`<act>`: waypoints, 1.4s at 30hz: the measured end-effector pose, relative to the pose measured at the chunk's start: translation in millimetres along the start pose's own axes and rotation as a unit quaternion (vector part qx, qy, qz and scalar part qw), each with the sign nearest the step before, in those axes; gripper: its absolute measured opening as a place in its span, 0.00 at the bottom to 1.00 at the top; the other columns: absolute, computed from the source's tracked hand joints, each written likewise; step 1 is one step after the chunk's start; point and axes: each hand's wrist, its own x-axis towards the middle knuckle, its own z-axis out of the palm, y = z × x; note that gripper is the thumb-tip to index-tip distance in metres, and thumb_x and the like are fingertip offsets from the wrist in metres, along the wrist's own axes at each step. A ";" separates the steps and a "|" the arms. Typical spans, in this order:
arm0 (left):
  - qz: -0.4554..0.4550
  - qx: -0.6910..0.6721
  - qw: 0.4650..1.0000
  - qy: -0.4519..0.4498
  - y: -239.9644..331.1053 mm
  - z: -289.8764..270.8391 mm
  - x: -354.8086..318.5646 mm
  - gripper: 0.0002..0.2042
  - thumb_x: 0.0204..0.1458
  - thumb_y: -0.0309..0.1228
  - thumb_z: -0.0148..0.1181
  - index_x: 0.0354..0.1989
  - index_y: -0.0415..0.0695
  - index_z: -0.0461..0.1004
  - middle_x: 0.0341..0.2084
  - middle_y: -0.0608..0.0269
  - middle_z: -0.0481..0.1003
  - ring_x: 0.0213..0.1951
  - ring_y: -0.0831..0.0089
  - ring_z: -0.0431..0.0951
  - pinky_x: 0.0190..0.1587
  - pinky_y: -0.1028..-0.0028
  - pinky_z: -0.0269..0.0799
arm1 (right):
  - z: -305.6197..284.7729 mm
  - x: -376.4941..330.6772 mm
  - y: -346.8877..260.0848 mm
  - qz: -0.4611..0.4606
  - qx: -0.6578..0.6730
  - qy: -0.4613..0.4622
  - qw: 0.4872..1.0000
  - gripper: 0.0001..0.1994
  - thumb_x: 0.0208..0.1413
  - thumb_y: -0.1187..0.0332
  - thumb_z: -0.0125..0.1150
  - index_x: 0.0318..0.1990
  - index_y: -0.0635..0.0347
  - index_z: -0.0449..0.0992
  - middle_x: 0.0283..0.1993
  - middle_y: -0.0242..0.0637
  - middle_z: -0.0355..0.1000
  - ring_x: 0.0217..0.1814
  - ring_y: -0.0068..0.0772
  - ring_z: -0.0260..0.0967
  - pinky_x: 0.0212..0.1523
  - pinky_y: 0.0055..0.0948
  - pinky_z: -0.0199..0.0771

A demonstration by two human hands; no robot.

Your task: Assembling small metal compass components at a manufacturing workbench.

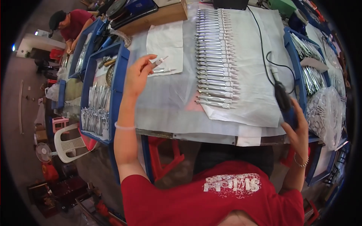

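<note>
My left hand (138,77) is raised over the left side of the worktable, thumb and fingers pinched on a small silvery part (159,62) with a pale end and a thin tip. Beneath it, a similar metal part lies on a white sheet (164,41). At the right, my right hand (299,132) has its thumb and fingers around the lower end of a black corded tool (281,96), which is blurred; the exact grip is partly hidden. Between the hands runs a long column of slender silvery parts (217,64), laid side by side with their pale ends to the right.
Blue bins (122,71) of metal parts stand at the left. Another blue bin (296,56) is at the right, beside a clear bag (326,116) of small parts. A black cord (261,34) crosses the white table cover. A person (71,24) works at the far left.
</note>
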 end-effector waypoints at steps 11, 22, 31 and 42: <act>-0.084 0.024 0.963 -0.256 -74.8 -7.8 75.3 0.04 0.48 0.25 0.60 0.32 0.41 0.74 0.24 0.74 0.71 0.27 0.86 0.67 0.30 0.83 0.63 | -5.4 -27.2 -15.7 0.124 0.303 0.068 0.942 0.48 0.33 0.61 0.70 0.63 0.71 0.52 0.33 0.30 0.62 0.28 0.17 0.61 0.28 0.16 0.63; -0.033 0.063 0.978 -0.196 -77.4 -9.9 69.4 0.05 0.46 0.24 0.61 0.31 0.38 0.78 0.27 0.67 0.74 0.29 0.80 0.71 0.31 0.80 0.66 | 3.0 -14.9 -25.4 0.126 0.385 0.040 0.913 0.45 0.34 0.62 0.71 0.61 0.71 0.54 0.31 0.33 0.63 0.29 0.20 0.62 0.28 0.18 0.63; -0.046 0.026 0.978 -0.204 -71.1 -11.8 52.6 0.05 0.47 0.23 0.60 0.32 0.38 0.78 0.31 0.62 0.74 0.34 0.73 0.74 0.38 0.77 0.68 | 4.6 -20.6 -30.3 0.093 0.445 0.066 0.888 0.39 0.37 0.62 0.70 0.57 0.67 0.56 0.28 0.35 0.64 0.27 0.24 0.66 0.27 0.21 0.68; -0.005 -0.315 0.875 -0.368 110.0 154.8 -106.3 0.14 0.51 0.21 0.57 0.47 0.38 0.72 0.43 0.60 0.70 0.45 0.72 0.72 0.46 0.75 0.71 | 27.7 19.7 -33.3 0.020 0.662 0.010 0.749 0.27 0.55 0.61 0.55 0.58 0.64 0.56 0.25 0.28 0.58 0.21 0.20 0.58 0.27 0.25 0.65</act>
